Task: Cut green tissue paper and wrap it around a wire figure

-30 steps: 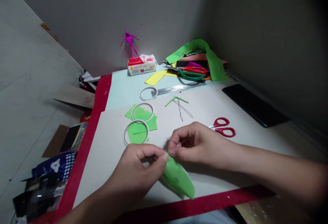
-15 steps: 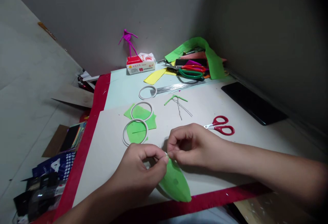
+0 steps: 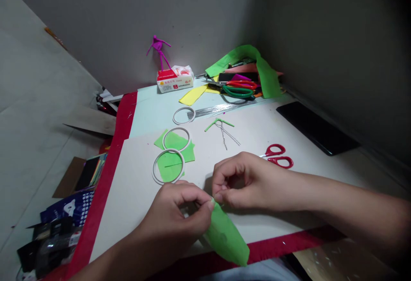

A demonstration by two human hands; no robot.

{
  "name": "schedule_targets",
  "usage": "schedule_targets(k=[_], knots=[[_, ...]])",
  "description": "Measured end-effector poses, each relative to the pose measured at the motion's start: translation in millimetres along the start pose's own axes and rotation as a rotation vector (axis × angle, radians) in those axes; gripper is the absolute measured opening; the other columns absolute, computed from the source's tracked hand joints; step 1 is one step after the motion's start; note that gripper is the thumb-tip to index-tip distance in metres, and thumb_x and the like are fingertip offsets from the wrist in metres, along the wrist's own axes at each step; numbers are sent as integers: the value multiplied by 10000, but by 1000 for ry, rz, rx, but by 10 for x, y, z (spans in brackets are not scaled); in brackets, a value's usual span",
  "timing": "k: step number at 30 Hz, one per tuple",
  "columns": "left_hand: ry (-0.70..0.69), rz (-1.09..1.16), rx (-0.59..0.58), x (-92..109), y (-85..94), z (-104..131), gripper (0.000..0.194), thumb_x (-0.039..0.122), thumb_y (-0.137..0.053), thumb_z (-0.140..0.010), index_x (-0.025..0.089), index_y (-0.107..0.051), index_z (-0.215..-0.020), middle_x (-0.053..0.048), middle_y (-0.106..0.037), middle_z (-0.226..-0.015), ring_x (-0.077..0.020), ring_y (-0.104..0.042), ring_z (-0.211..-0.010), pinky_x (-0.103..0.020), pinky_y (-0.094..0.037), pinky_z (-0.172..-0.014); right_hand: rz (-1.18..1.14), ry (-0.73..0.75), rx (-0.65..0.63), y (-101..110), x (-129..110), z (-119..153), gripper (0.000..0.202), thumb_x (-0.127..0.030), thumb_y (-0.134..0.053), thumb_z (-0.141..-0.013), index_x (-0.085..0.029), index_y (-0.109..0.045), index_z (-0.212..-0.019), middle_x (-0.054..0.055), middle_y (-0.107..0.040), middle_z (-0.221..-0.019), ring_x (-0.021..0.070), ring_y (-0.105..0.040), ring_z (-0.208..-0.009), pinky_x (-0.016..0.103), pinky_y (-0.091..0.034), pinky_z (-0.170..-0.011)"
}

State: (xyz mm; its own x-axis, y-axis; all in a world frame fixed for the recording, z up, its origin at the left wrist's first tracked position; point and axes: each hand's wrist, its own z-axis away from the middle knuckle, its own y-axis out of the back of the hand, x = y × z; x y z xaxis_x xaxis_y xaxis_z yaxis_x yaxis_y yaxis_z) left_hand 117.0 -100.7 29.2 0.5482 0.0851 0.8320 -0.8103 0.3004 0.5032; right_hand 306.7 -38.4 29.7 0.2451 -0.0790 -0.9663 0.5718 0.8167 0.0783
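A leaf-shaped piece of green crepe paper [image 3: 227,237] hangs over the front edge of the table, its upper tip pinched between the thumb and forefinger of my left hand [image 3: 183,213]. My right hand [image 3: 245,182] is closed at that same tip, thumb and forefinger pressed together; what lies between those fingers is too small to make out. Beyond my hands rests a twisted wire figure [image 3: 224,131] with green-wrapped arms. Small red-handled scissors [image 3: 279,156] lie past my right hand, their blades partly hidden by it.
White tape rings [image 3: 168,166] sit on green paper scraps [image 3: 189,151]. Thin wires [image 3: 218,110] lie behind, near larger scissors [image 3: 239,89] and coloured paper strips [image 3: 242,52]. A black phone [image 3: 317,127] is at right. A purple figure [image 3: 157,46] stands on a small box [image 3: 175,79].
The green paper's lower end has swung right and down, beyond the red table edge. Both hands have shifted slightly, still meeting at its tip.
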Motion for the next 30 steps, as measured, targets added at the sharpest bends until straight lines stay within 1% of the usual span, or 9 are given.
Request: schedule_targets(k=[8, 14, 20, 22, 26, 30], knots=[[18, 10, -5, 20, 24, 16, 168, 214, -591, -753, 188, -703, -630, -18, -662, -659, -165, -583, -653, -276, -455, -667, -41, -52, -17, 5, 12, -26, 112, -218, -586, -755, -137, -651, -798, 3, -577, -689, 85, -460, -597, 201, -381, -562], [27, -10, -17, 19, 30, 15, 178, 213, -580, -763, 189, -702, -636, -20, -663, -673, -170, -586, -671, -284, -453, -677, -50, -39, -28, 12, 37, -33, 116, -188, -569, -756, -130, -653, -811, 8, -584, -702, 88, -455, -609, 210, -378, -573], [2, 2, 31, -2, 4, 4, 169, 203, -589, -746, 192, -698, -617, -10, -650, -630, -160, -579, -627, -282, -446, -641, -56, -54, -22, 5, 22, -29, 104, -169, -557, -739, -141, -642, -793, -1, -579, -702, 88, -459, -609, 212, -377, -575], [-7, 5, 37, -9, -1, -2, 168, 199, -585, -746, 187, -689, -615, -14, -655, -640, -162, -583, -633, -282, -445, -640, -45, -38, 1, -15, 25, -35, 90, -153, -556, -727, -139, -631, -774, 2, -587, -708, 93, -476, -625, 213, -384, -582], [-44, -4, 32, -29, -2, -14, 178, 190, -565, -758, 183, -668, -614, -21, -655, -640, -166, -581, -639, -285, -440, -634, 7, 10, 94, -78, 44, -53, 65, -114, -546, -703, -136, -602, -730, 15, -609, -711, 112, -513, -655, 227, -413, -609], [-124, -14, 70, -68, -17, -20, 183, 173, -558, -745, 188, -649, -586, -9, -638, -600, -156, -566, -608, -288, -431, -630, 5, 20, 109, -117, 19, -48, 63, -109, -530, -710, -134, -587, -720, 22, -617, -707, 116, -523, -644, 235, -424, -609]])
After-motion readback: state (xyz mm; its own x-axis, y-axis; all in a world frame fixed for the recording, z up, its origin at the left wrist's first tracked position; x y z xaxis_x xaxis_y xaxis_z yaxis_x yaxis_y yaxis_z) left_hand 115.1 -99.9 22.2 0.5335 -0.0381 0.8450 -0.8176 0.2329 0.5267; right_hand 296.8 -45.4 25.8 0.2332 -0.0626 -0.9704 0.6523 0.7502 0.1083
